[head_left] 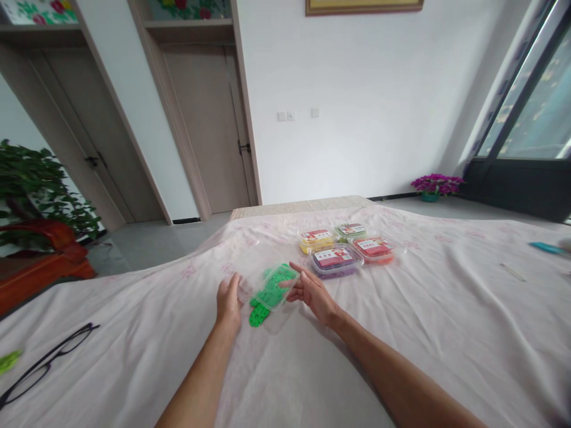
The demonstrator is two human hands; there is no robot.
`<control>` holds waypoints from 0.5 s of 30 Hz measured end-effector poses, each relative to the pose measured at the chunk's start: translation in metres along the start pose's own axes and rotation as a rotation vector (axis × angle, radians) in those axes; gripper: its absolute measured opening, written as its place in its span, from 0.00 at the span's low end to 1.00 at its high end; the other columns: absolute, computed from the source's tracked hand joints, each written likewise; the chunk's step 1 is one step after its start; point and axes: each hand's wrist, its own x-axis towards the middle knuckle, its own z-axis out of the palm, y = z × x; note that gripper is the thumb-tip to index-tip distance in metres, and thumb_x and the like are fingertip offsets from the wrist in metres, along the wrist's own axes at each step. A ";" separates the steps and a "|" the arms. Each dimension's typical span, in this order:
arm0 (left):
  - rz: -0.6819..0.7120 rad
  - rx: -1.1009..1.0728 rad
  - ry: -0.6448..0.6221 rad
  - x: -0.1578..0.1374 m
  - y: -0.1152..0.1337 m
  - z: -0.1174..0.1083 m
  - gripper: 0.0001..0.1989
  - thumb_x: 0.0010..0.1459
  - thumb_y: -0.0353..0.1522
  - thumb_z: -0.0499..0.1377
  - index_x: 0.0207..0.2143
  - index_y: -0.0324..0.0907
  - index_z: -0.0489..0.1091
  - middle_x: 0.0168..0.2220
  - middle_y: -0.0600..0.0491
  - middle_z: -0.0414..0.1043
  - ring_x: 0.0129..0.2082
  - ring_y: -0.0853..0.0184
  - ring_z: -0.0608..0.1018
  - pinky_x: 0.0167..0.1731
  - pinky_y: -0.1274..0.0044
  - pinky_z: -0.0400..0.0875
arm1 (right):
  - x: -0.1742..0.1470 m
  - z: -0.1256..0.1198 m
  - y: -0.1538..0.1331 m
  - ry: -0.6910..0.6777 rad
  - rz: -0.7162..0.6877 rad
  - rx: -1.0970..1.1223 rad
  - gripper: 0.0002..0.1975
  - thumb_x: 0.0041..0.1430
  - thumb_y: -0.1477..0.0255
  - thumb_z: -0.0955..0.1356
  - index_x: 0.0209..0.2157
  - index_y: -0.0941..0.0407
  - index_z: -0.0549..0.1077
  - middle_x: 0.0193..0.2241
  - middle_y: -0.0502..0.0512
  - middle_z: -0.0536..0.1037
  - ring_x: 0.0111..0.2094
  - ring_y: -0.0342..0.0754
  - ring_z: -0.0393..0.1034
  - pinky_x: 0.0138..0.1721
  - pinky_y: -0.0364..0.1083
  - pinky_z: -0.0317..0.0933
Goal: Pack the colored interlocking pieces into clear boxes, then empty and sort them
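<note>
A clear plastic box is held low over the cloth in front of me, tilted. Bright green perforated pieces show in or through it, and one green piece reaches past its lower left side. My left hand grips the clear plastic at its left edge, thumb up. At the right edge is my right hand, with the index finger stretched along the rim and other fingers showing through the plastic. Just beyond stand several lidded boxes: purple, orange-red, yellow and green.
A pale floral cloth covers the table. Black-framed glasses and a yellow-green item lie at the left. Towards the right are a thin white stick and a blue object. A red wooden armrest stands beyond the left edge.
</note>
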 end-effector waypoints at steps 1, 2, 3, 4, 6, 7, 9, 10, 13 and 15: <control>-0.025 -0.010 0.030 0.001 0.002 0.000 0.17 0.51 0.41 0.64 0.40 0.42 0.68 0.36 0.52 0.73 0.32 0.68 0.79 0.32 0.73 0.77 | 0.000 0.000 0.000 -0.001 0.001 0.012 0.35 0.61 0.52 0.66 0.63 0.54 0.59 0.42 0.62 0.81 0.34 0.50 0.77 0.39 0.51 0.67; -0.044 -0.010 0.055 0.003 0.003 0.000 0.16 0.52 0.41 0.63 0.40 0.42 0.67 0.36 0.52 0.73 0.32 0.67 0.78 0.32 0.72 0.77 | 0.001 -0.001 0.000 0.004 -0.001 0.015 0.34 0.61 0.52 0.66 0.63 0.54 0.60 0.42 0.63 0.81 0.35 0.50 0.77 0.40 0.51 0.67; -0.057 -0.003 0.077 0.005 0.005 -0.001 0.16 0.53 0.41 0.62 0.40 0.42 0.67 0.36 0.51 0.73 0.32 0.67 0.78 0.32 0.71 0.77 | 0.001 -0.001 -0.001 0.015 -0.008 0.010 0.33 0.61 0.52 0.66 0.62 0.54 0.61 0.42 0.63 0.81 0.35 0.51 0.77 0.40 0.51 0.67; -0.065 0.009 0.101 0.007 0.006 -0.002 0.16 0.54 0.42 0.61 0.41 0.42 0.67 0.37 0.50 0.72 0.33 0.66 0.78 0.32 0.70 0.77 | 0.001 -0.002 -0.001 0.028 -0.019 -0.003 0.32 0.61 0.53 0.66 0.61 0.55 0.62 0.42 0.62 0.81 0.35 0.50 0.77 0.40 0.51 0.67; -0.068 0.039 0.169 0.014 0.010 -0.007 0.16 0.54 0.42 0.59 0.41 0.43 0.67 0.40 0.48 0.71 0.37 0.63 0.78 0.33 0.68 0.77 | 0.001 -0.005 -0.003 0.072 -0.055 -0.053 0.29 0.61 0.54 0.66 0.58 0.55 0.66 0.41 0.62 0.81 0.34 0.49 0.76 0.38 0.50 0.67; -0.063 0.054 0.206 0.018 0.012 -0.010 0.16 0.54 0.42 0.59 0.42 0.43 0.66 0.42 0.48 0.71 0.39 0.62 0.78 0.33 0.67 0.77 | 0.002 -0.006 -0.003 0.099 -0.075 -0.089 0.28 0.61 0.54 0.67 0.57 0.55 0.67 0.40 0.61 0.80 0.33 0.49 0.76 0.37 0.49 0.67; -0.040 0.087 0.286 0.027 0.016 -0.019 0.17 0.54 0.43 0.58 0.43 0.44 0.65 0.46 0.46 0.68 0.43 0.59 0.77 0.34 0.65 0.77 | 0.002 -0.009 -0.003 0.164 -0.121 -0.178 0.25 0.61 0.54 0.67 0.53 0.56 0.71 0.39 0.60 0.80 0.31 0.48 0.74 0.34 0.48 0.66; -0.021 0.104 0.324 0.032 0.018 -0.025 0.18 0.54 0.43 0.57 0.44 0.45 0.64 0.48 0.45 0.67 0.46 0.58 0.76 0.34 0.65 0.77 | 0.002 -0.011 -0.003 0.208 -0.150 -0.227 0.25 0.60 0.54 0.67 0.51 0.56 0.72 0.37 0.60 0.80 0.29 0.47 0.74 0.32 0.47 0.66; 0.077 0.167 0.420 0.048 0.027 -0.046 0.20 0.56 0.45 0.53 0.47 0.47 0.61 0.53 0.43 0.63 0.51 0.55 0.74 0.36 0.64 0.77 | 0.005 -0.018 -0.002 0.368 -0.257 -0.385 0.22 0.60 0.54 0.66 0.47 0.56 0.73 0.33 0.57 0.79 0.27 0.47 0.71 0.31 0.47 0.65; 0.198 0.221 0.419 0.057 0.034 -0.062 0.21 0.57 0.46 0.50 0.49 0.48 0.59 0.56 0.43 0.61 0.55 0.55 0.72 0.40 0.63 0.76 | 0.006 -0.027 -0.004 0.465 -0.359 -0.564 0.20 0.62 0.56 0.64 0.47 0.55 0.74 0.32 0.56 0.79 0.29 0.48 0.71 0.35 0.49 0.66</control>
